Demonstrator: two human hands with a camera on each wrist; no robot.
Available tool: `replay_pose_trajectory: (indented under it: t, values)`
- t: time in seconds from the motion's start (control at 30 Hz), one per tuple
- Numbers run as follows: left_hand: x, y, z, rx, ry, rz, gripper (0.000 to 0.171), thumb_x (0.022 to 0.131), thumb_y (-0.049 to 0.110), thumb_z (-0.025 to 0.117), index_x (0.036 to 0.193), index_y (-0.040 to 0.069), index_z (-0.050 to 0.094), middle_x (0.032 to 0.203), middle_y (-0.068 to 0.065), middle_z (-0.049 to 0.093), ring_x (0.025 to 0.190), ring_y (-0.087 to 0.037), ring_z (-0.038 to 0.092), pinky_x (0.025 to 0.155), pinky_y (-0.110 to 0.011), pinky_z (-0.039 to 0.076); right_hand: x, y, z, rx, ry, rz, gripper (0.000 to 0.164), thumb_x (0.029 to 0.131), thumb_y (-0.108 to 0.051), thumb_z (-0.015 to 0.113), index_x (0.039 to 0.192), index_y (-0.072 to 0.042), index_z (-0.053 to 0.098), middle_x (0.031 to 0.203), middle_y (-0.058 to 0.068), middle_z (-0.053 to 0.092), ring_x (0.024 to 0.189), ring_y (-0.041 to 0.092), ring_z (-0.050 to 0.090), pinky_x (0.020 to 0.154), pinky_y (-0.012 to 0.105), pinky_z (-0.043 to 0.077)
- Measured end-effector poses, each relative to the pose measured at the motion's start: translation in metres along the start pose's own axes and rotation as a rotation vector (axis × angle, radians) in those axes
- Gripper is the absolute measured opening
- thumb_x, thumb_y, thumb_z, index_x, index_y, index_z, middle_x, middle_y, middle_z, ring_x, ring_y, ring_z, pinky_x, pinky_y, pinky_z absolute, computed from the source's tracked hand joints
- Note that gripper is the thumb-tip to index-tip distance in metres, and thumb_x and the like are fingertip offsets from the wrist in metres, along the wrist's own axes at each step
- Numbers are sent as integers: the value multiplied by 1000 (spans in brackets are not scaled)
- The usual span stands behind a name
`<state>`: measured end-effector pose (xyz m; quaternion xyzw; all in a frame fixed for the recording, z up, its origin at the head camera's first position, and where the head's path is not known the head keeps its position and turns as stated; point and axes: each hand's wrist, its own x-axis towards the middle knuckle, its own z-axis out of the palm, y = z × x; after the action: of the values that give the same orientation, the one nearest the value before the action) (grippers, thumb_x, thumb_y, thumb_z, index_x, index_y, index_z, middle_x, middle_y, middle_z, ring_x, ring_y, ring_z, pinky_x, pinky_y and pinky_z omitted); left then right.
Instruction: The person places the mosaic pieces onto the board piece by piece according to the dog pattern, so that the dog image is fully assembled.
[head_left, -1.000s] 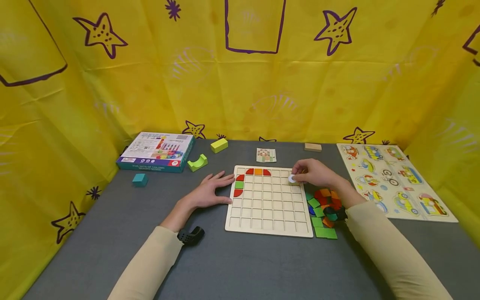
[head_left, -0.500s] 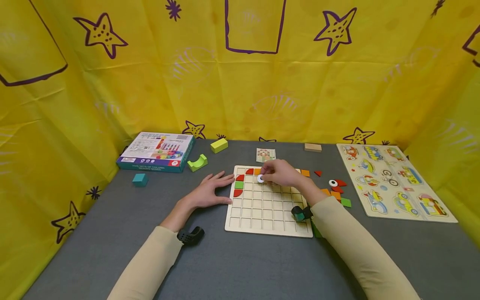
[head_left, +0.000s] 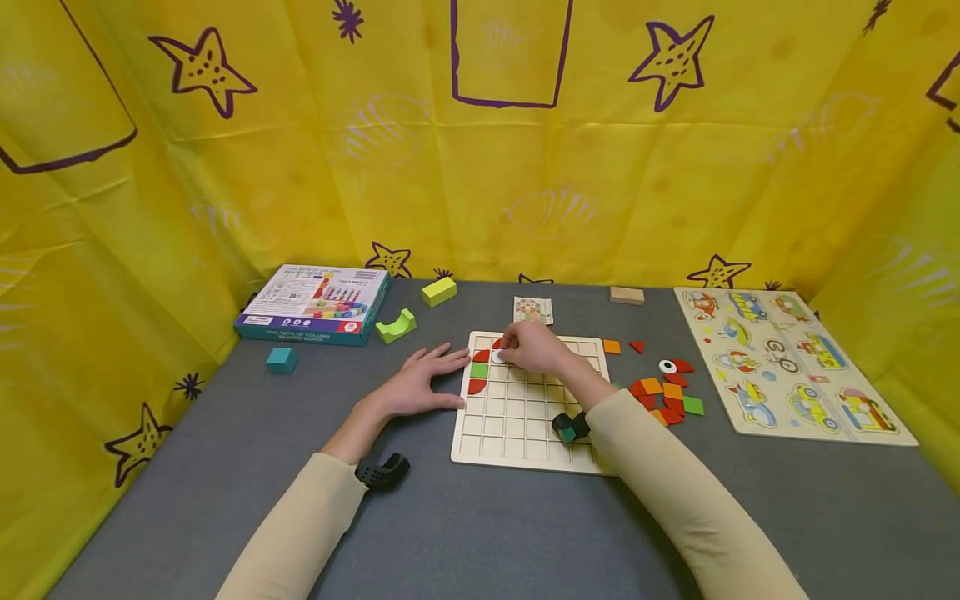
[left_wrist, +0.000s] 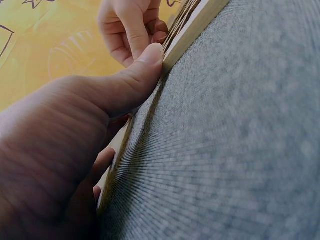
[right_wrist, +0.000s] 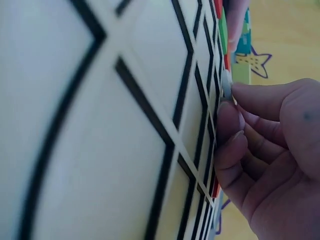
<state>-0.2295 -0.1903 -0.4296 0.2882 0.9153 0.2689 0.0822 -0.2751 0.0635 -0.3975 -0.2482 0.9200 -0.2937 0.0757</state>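
Note:
My right hand (head_left: 534,347) pinches a small white round-marked tile (head_left: 497,357) between thumb and fingertips, low over the upper left squares of a wooden grid board (head_left: 516,427). In the right wrist view that tile (right_wrist: 227,84) is seen edge-on at the board's surface; whether it sits in a square I cannot tell. My left hand (head_left: 417,383) rests along the board's left edge, fingers spread, and its thumb (left_wrist: 150,55) touches the edge in the left wrist view. Red quarter-round tiles (head_left: 477,386) and a green square tile (head_left: 479,370) lie in the left column. My right hand partly hides the top row.
Several loose red, orange and green tiles (head_left: 673,405) lie right of the board, with another white eye tile (head_left: 667,367). A pattern card (head_left: 533,310) lies behind it. A picture puzzle board (head_left: 795,367) is at the right; a box (head_left: 311,304) and blocks (head_left: 281,360) at the left.
My right hand has carried the white tile leftward from the board's upper right to its upper left, uncovering loose tiles at the right. My left hand has stayed at the edge.

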Motion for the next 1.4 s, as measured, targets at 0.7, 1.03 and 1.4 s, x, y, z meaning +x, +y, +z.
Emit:
replay_pose_trajectory:
  t: [0.7,1.03,1.4]
  values:
    - [-2,-3,1,5,21,25,79,88,41,79,153,12,45,159,-3,39,151,-33,18,118,-59,5,-48,37,-48,126,8,35,15,97,-17,69,106,-5,68,89,5,65,78,23,61,70,36,50]
    - [-5,-4,0,9,36,38,78,87,39,80,153,11,47,159,-3,40,151,-35,19,117,-60,7,-91,89,-81,96,79,160,21,97,-17,69,110,-1,68,95,8,66,84,25,60,75,38,51]
    - [0,-1,0,12,19,25,79,87,41,79,153,12,46,159,-2,39,151,-34,18,117,-60,7,-131,130,-109,0,82,259,27,95,-15,72,110,6,66,93,10,66,81,25,58,71,35,50]
